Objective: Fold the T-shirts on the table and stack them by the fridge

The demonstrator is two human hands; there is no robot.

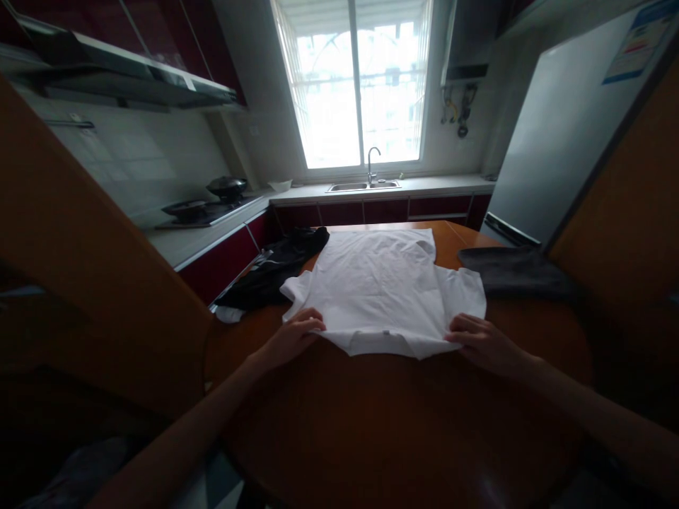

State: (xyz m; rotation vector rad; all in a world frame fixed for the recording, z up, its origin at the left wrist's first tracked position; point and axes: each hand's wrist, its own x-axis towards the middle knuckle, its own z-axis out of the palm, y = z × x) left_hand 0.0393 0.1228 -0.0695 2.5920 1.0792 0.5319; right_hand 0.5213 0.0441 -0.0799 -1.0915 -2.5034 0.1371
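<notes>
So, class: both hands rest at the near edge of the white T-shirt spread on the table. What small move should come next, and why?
Probably a pinch of the near corners: the left hand and right hand lie flat beside the white T-shirt, not yet gripping it, and it lies spread on the table.

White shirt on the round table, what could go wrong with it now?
1. The shirt lies flat with wrinkles in its middle; both hands, left hand and right hand, press only its near corners, so creases might stay.
2. The black cloth hangs partly over the table edge and touches the shirt's left sleeve; a tug could drag it or let it slip off.
</notes>
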